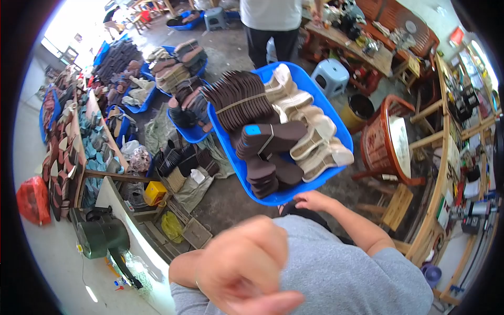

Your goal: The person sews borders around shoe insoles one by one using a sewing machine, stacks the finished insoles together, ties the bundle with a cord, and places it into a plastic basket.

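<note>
My left hand (244, 268) is raised close to the camera, large and blurred, with its fingers curled; whether anything is in it cannot be made out. At the near right edge of a blue tub (227, 137), my right hand (313, 201) touches the rim, its fingertips partly hidden. Inside the tub lie a tied stack of dark brown soles (241, 102), more dark soles with a blue label (253, 130), and bundles of beige shoe parts (315, 128) along the right side.
A person (270, 31) stands beyond the tub. Blue stools, a bucket (358, 109) and a red wooden chair (386, 139) are to the right. More blue tubs of soles are at the left, above a green motor (102, 236). A workbench (352, 44) stands at the back right.
</note>
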Motion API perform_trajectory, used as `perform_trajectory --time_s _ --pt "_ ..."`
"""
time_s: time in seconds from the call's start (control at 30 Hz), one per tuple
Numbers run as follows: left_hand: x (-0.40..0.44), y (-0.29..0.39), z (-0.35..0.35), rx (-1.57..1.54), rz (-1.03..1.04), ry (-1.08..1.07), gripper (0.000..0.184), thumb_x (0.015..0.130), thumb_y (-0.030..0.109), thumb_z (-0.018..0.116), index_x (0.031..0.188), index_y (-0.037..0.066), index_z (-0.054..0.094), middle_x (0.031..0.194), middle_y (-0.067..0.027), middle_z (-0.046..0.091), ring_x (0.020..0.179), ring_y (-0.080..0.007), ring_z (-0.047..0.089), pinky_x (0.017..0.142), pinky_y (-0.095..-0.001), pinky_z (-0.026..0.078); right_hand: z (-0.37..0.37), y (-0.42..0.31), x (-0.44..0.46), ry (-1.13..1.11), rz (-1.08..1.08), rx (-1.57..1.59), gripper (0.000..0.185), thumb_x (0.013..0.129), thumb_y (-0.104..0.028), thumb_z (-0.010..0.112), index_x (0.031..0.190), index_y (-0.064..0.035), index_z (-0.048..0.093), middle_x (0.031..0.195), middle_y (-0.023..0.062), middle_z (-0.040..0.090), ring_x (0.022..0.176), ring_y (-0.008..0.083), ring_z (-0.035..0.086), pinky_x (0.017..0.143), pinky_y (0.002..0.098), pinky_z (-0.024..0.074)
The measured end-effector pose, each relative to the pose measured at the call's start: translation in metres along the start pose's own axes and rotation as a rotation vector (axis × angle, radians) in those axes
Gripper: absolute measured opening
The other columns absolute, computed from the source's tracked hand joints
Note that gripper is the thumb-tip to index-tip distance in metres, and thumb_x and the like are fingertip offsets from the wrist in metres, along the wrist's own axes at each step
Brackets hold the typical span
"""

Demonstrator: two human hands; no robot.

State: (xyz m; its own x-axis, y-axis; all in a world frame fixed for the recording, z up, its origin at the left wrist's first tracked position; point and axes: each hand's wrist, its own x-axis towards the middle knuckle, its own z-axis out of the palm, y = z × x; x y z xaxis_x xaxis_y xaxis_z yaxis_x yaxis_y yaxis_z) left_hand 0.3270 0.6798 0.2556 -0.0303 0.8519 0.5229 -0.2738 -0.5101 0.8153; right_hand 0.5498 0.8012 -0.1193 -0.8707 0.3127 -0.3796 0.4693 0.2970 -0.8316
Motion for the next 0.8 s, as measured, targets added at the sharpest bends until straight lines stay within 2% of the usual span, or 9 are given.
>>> perform_trajectory --time_s 0.07,0.17,0.3,0.33,0.4,0.47,0.57,0.73,0.8 --pt "0.003 0.000 0.005 0.039 0.147 -0.109 0.021 0.074 0.001 0.071 0.073 0.005 0.051 0.075 -0.0071 0.051 0.059 -0.0176 0.047 0.049 -0.0300 0.033 -0.006 0.010 -0.003 -0.033 0.006 -0.056 0.031 0.085 -0.025 0.069 0.109 -0.0054 0.066 0.103 0.0153 0.069 0.094 0.0302 0.066 0.082 0.0379 0.0507" --pt "0.013 0.042 0.003 0.141 -0.043 -0.337 0.015 0.089 0.019 0.058 0.087 0.005 0.060 0.079 -0.0109 0.050 0.065 -0.0236 0.053 0.054 -0.0349 0.041 -0.015 0.030 -0.017 -0.122 0.109 -0.144 0.038 0.085 -0.031 0.068 0.113 -0.0063 0.066 0.107 0.0160 0.069 0.098 0.0314 0.065 0.086 0.0383 0.0506" --pt "0.023 0.041 0.024 0.215 0.052 -0.260 0.014 0.074 0.001 0.065 0.076 0.004 0.051 0.076 -0.0088 0.052 0.060 -0.0232 0.051 0.047 -0.0315 0.037 -0.021 0.063 -0.043 -0.215 0.257 -0.325 0.044 0.086 -0.038 0.065 0.119 -0.0089 0.065 0.111 0.0151 0.069 0.101 0.0310 0.066 0.089 0.0383 0.0504" --pt "0.027 0.036 0.033 0.229 0.101 -0.216 0.021 0.069 -0.005 0.067 0.072 0.004 0.049 0.076 -0.0081 0.052 0.058 -0.0229 0.050 0.045 -0.0305 0.035 -0.021 0.071 -0.052 -0.221 0.223 -0.306 0.040 0.085 -0.037 0.064 0.112 -0.0074 0.068 0.104 0.0161 0.070 0.094 0.0312 0.067 0.084 0.0392 0.0519" --pt "0.034 0.033 0.039 0.300 0.128 -0.243 0.018 0.072 -0.002 0.065 0.072 0.004 0.048 0.080 -0.0091 0.053 0.058 -0.0245 0.049 0.045 -0.0306 0.037 -0.018 0.098 -0.067 -0.430 0.547 -0.129 0.029 0.087 -0.031 0.063 0.100 -0.0059 0.072 0.083 0.0109 0.071 0.066 0.0175 0.066 0.062 0.0343 0.0556" --pt "0.052 0.055 0.040 0.508 0.107 -0.396 0.017 0.075 0.003 0.064 0.072 0.005 0.047 0.086 -0.0107 0.055 0.059 -0.0263 0.048 0.047 -0.0300 0.040 -0.005 0.127 -0.092 -0.533 0.739 -0.078 0.029 0.089 -0.033 0.062 0.100 -0.0077 0.072 0.087 0.0105 0.071 0.072 0.0190 0.068 0.061 0.0365 0.0576" --pt "0.040 0.039 0.044 0.535 0.145 -0.414 0.016 0.082 0.016 0.060 0.090 0.003 0.052 0.098 -0.0109 0.056 0.062 -0.0226 0.052 0.053 -0.0272 0.046 0.016 0.131 -0.128 -0.549 0.998 0.321 0.031 0.091 -0.035 0.059 0.103 -0.0091 0.072 0.092 0.0085 0.072 0.080 0.0196 0.070 0.063 0.0389 0.0589" --pt "0.039 0.049 0.033 0.484 -0.084 -0.659 0.058 0.083 0.019 0.052 0.138 0.002 0.042 0.079 -0.0107 0.046 0.068 -0.0192 0.058 0.058 -0.0300 0.048 0.026 0.119 -0.146 -0.338 1.077 0.698 0.033 0.092 -0.037 0.058 0.104 -0.0086 0.072 0.093 0.0085 0.072 0.082 0.0195 0.070 0.065 0.0390 0.0585" --pt "0.036 0.059 0.029 0.670 -0.015 -0.653 0.059 0.081 0.017 0.058 0.136 0.004 0.042 0.077 -0.0093 0.045 0.066 -0.0200 0.057 0.057 -0.0317 0.047 0.027 0.115 -0.147 -0.288 1.073 0.761 0.034 0.092 -0.037 0.058 0.104 -0.0084 0.071 0.094 0.0085 0.071 0.082 0.0194 0.069 0.065 0.0390 0.0584"
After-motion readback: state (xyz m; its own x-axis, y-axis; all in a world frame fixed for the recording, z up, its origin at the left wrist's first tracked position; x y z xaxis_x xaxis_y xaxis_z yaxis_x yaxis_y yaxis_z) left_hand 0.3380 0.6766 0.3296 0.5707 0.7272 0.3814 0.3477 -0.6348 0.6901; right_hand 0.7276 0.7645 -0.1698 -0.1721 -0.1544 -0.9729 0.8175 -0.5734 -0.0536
